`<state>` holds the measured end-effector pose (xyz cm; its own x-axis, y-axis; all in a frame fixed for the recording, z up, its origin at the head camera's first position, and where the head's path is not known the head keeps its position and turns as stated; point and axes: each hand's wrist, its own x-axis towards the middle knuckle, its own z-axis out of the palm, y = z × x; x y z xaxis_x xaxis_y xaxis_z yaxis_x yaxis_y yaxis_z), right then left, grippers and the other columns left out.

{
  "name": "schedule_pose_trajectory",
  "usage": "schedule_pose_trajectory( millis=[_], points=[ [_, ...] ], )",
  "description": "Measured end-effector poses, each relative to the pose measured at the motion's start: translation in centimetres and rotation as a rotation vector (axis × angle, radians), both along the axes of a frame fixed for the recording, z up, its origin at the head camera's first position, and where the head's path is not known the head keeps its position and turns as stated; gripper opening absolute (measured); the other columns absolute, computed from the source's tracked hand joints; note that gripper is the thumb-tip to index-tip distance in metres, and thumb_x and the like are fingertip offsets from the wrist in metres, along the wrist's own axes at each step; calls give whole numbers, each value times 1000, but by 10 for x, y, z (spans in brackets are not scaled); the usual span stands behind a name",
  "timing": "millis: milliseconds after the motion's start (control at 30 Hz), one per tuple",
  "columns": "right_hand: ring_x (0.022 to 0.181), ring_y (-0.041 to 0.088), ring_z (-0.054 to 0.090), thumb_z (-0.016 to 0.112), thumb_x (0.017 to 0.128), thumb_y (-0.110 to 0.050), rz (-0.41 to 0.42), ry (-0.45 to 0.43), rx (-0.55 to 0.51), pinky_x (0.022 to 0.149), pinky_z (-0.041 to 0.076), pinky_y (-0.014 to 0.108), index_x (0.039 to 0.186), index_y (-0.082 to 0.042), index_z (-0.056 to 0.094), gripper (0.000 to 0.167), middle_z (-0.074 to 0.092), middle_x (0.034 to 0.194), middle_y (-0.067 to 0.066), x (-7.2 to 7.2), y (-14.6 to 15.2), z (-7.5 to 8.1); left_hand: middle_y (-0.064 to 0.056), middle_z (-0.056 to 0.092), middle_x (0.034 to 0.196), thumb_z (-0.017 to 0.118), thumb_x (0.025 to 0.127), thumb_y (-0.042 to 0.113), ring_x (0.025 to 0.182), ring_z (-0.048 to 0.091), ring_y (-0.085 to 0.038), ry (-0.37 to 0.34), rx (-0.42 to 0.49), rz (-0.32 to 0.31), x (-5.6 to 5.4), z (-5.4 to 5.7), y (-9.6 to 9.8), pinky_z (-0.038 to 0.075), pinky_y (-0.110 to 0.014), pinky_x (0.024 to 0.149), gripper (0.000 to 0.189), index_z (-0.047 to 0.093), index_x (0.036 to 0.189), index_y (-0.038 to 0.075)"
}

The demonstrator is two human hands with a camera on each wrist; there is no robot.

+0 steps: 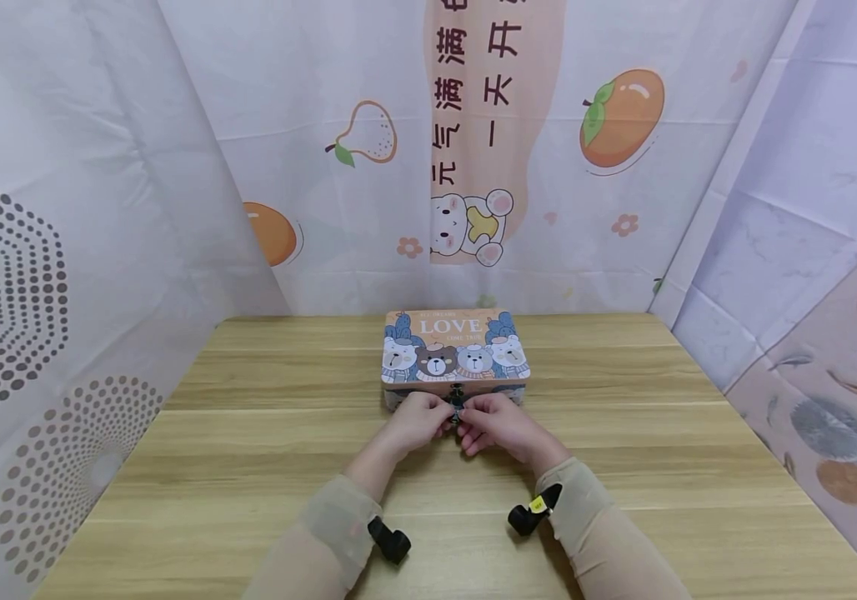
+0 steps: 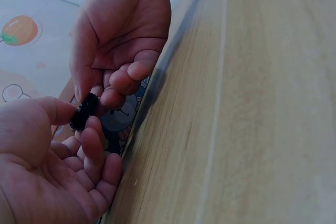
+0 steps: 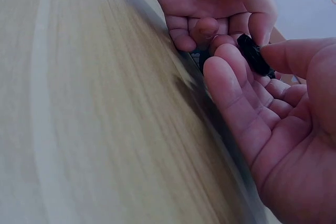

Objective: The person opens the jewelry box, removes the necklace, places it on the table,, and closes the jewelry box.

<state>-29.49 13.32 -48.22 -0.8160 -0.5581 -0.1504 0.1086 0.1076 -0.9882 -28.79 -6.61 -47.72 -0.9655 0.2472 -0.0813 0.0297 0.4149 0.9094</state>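
A tin box point(image 1: 456, 348) printed with bears and the word LOVE stands on the table, lid down, its front latch point(image 1: 457, 390) facing me. At the latch is a small black padlock point(image 2: 84, 112), mostly covered by fingers in the head view. My left hand point(image 1: 419, 422) pinches one end of it between thumb and forefinger. From the other side my right hand point(image 1: 505, 427) pinches the padlock too, thumb point(image 3: 286, 56) against its face. The remaining fingers of both hands curl loosely below, close to the box front.
The wood-grain table point(image 1: 286, 467) spreads around the box. A printed curtain point(image 1: 308, 75) hangs just behind it, with more cloth at the left and right sides. A black wrist camera point(image 1: 391, 542) is strapped over each sleeve.
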Motion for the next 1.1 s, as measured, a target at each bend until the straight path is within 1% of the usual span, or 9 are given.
schedule_pose_trajectory(
  millis=[233, 400, 567, 667, 833, 1100],
  points=[
    [72, 21, 68, 52, 105, -12, 2, 1, 0, 70, 60, 37, 107, 15, 59, 28, 65, 91, 17, 0, 0, 0, -2, 59, 63, 55, 97, 17, 54, 45, -13, 5, -27, -28, 0, 0, 2, 34, -25, 49, 30, 70, 77, 0],
    [73, 21, 68, 52, 106, -12, 9, 9, -1, 70, 60, 38, 108, 16, 58, 29, 65, 91, 17, 0, 1, -1, -1, 60, 65, 55, 98, 18, 56, 48, -12, 19, -43, -37, 0, 1, 0, 36, -26, 52, 30, 70, 78, 2],
    [73, 21, 68, 52, 106, -11, 5, 8, 3, 70, 60, 38, 108, 14, 59, 26, 64, 92, 17, -1, 2, -3, -3, 65, 71, 59, 99, 18, 61, 54, -13, -10, 4, -30, 2, 3, -5, 40, -25, 56, 27, 72, 84, 1],
    [73, 21, 68, 52, 106, -10, 6, 5, 10, 71, 60, 38, 108, 13, 59, 24, 64, 93, 17, -2, 2, -3, -5, 66, 74, 60, 99, 16, 61, 54, -12, -24, 18, -43, 3, 5, -8, 40, -24, 55, 24, 73, 87, -1],
    [74, 22, 68, 54, 105, -10, -4, 4, 12, 71, 60, 38, 110, 12, 59, 23, 64, 95, 17, -2, 1, -1, -4, 65, 73, 60, 99, 15, 58, 50, -11, -33, -1, -69, 5, 9, -9, 37, -23, 50, 23, 73, 88, -1],
    [73, 22, 68, 52, 105, -11, -13, -7, 16, 70, 60, 39, 108, 11, 59, 23, 63, 93, 17, -1, -1, -1, -3, 67, 78, 59, 101, 14, 66, 54, -12, -24, -18, -74, 4, 7, -8, 39, -25, 55, 22, 72, 89, 1]
  ],
)
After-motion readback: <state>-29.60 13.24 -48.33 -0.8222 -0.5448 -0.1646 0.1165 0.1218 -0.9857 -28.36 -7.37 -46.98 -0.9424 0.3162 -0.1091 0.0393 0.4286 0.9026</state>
